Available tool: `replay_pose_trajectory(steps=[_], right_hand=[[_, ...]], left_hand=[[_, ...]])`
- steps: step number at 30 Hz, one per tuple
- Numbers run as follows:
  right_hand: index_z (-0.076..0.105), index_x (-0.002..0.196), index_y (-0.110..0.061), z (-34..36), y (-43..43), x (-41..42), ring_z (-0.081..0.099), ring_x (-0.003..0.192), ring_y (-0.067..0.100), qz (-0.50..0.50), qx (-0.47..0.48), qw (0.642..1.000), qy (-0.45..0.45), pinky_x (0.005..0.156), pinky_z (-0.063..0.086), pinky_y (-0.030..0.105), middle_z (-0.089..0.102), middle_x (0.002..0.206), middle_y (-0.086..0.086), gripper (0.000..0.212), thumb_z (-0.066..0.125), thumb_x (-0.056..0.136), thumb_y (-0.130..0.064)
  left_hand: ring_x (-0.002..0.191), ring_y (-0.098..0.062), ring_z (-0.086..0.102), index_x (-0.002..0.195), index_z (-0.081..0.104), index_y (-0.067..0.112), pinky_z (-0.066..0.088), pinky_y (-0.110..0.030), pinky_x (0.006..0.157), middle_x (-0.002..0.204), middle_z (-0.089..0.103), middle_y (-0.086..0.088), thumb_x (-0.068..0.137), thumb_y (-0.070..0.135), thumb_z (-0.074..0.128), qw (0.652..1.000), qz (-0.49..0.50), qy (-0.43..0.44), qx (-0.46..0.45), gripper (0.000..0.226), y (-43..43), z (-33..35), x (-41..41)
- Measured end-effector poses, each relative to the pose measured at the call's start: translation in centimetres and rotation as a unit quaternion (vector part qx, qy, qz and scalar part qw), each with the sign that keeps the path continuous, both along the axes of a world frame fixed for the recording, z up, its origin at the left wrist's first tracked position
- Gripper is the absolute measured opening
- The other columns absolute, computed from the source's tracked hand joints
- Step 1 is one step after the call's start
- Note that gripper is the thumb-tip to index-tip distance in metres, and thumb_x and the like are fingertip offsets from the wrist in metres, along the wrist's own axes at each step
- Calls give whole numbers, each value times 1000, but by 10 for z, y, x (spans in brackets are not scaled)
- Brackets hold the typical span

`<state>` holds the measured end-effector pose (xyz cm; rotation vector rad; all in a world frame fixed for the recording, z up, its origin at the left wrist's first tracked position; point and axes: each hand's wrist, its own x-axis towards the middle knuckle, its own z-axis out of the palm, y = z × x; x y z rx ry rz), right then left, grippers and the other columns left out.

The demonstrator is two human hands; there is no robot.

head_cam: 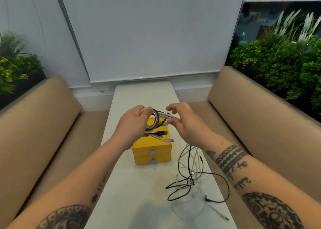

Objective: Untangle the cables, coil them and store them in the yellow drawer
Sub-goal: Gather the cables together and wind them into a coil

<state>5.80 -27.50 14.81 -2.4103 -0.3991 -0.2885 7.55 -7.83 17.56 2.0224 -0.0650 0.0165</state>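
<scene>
Left hand (133, 124) grips a half-wound cable coil (156, 121) above the yellow drawer (152, 152) while right hand (184, 122) pinches its strand to guide another loop.

Yellow drawer unit (144, 150) top partly hidden behind left hand (132, 126), coiled cables (157, 114); loose tangle (192, 178) strands vanish behind right wrist (206, 138).

We see soft, even indoor light, a faint grey shadow pooled on the white table (128, 185) near the bottom edge, dark glass in the window (264, 25) at upper right, wide-angle bending of the sofa backs (38, 121) toward the sides, and slight blur on the left hand (132, 126) gripping the cable coil (155, 115).
</scene>
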Motion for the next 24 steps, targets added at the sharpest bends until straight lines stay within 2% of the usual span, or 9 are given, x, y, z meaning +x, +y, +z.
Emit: replay_pose_trajectory(steps=[2,4,7,10,13,16,18,21,24], right_hand=[[51,128,-23,0,0,0,49,80,0,-20,-24,999,-18,70,35,27,49,103,-13,27,46,104,-35],[56,111,-22,3,2,4,49,71,6,-30,-31,999,23,62,34,29,54,83,-14,21,41,106,-37],[59,89,-17,10,5,15,40,52,9,-22,159,964,211,48,32,26,48,65,-6,31,39,106,-34],[53,78,-19,17,6,21,23,37,6,-1,425,791,441,34,19,19,32,54,-8,37,39,106,-38],[50,72,-21,14,5,21,24,31,5,80,535,625,562,34,25,16,29,45,-11,34,41,101,-36],[54,73,-21,-4,9,14,18,35,7,144,583,546,585,44,37,19,33,43,-9,32,47,98,-39],[57,74,-21,-10,16,10,17,36,7,135,602,547,566,43,40,20,31,44,-8,39,47,98,-50],[56,83,-20,-7,26,4,18,33,5,77,603,596,524,38,29,17,22,47,-9,58,47,80,-77],[54,100,-17,-3,34,2,18,37,5,36,559,684,468,39,23,18,19,57,-10,73,59,64,-80]], left_hand=[[73,-16,59,94,63,13,47,-17,44,91,61,-8,103,40,46,999,20,-24,30,33,3,4,4],[70,-18,54,92,61,9,39,-26,47,84,60,-8,103,42,45,993,32,-63,94,39,2,4,7],[70,-25,50,89,58,6,35,-36,58,75,57,-9,102,44,44,989,49,-97,105,42,-3,-2,7],[70,-27,50,83,56,11,36,-36,59,75,58,-10,102,41,47,990,74,-118,38,37,-7,-9,4],[68,-24,48,78,51,14,37,-37,59,73,58,-10,102,39,48,983,105,-147,-32,35,-16,-14,-3],[75,-33,57,81,53,13,47,-45,67,79,64,-14,103,44,46,973,149,-118,-127,39,-29,-20,-11],[83,-35,62,84,56,17,52,-53,77,82,66,-13,99,52,45,964,173,-84,-182,40,-35,-25,-13],[79,-27,64,80,59,28,56,-56,85,75,65,1,92,58,45,946,178,-46,-267,35,-38,-26,-11],[79,-18,62,83,58,26,54,-48,85,77,64,3,102,49,44,923,179,-23,-338,33,-44,-23,-12]])
